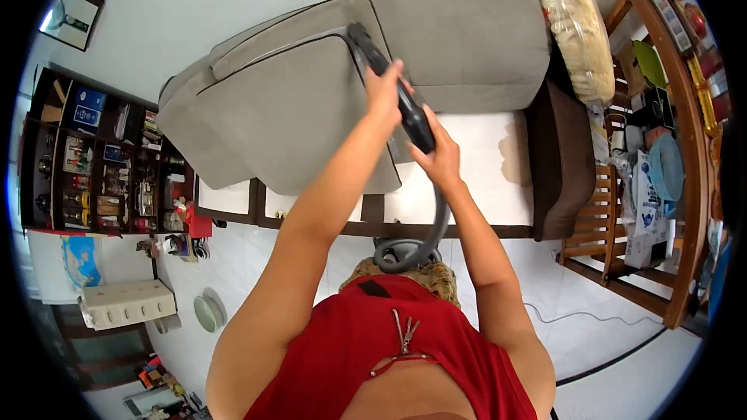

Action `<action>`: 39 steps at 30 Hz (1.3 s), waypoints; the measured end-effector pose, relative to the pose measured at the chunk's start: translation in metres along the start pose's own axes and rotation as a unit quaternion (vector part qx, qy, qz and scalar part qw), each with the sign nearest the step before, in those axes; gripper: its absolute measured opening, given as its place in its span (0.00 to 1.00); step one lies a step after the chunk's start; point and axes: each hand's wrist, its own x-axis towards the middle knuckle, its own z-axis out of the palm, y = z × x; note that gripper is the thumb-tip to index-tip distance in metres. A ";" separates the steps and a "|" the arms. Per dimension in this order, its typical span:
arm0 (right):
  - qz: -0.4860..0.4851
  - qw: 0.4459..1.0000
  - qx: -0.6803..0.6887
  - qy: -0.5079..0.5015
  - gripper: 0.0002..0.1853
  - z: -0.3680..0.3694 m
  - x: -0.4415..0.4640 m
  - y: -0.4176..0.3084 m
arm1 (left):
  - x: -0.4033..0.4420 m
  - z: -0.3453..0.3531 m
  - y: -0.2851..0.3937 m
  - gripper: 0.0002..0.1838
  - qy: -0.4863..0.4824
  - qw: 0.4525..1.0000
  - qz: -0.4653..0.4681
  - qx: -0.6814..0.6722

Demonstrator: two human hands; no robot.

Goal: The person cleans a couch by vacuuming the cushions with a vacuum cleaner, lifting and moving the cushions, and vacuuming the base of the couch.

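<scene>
A dark vacuum cleaner wand [422, 138] reaches away from me over the sofa. My left hand [384, 92] is closed around its front part, near the nozzle [358, 33]. My right hand [440, 154] grips the thicker rear end, where the grey hose [442, 214] comes out and curves down. The nozzle is at the top edge of a loose grey cushion [288, 101], beside another grey cushion [319, 22] leaning behind. Below the sofa front, part of the vacuum cleaner body [398, 249] shows on the floor, partly hidden by the hose and my clothing.
The sofa base has a pale seat panel [467, 179] and a dark brown armrest [556, 159]. Right of it stand a plastic-wrapped bundle [580, 43] and a cluttered wooden rack [677, 257]. A dark shelf unit [101, 159] is at left. A cable [591, 319] crosses the floor.
</scene>
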 end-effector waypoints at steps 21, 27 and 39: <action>0.015 0.996 -0.091 -0.004 0.44 0.033 -0.035 0.068 | 0.009 -0.031 -0.066 0.29 0.031 0.998 -0.012 0.058; 0.084 0.991 -0.103 -0.020 0.44 0.016 -0.100 0.083 | -0.025 -0.037 -0.124 0.36 0.041 0.992 -0.083 0.087; 0.090 0.974 0.180 0.102 0.45 0.024 0.015 0.014 | 0.002 0.051 -0.009 0.51 -0.097 0.974 0.058 0.194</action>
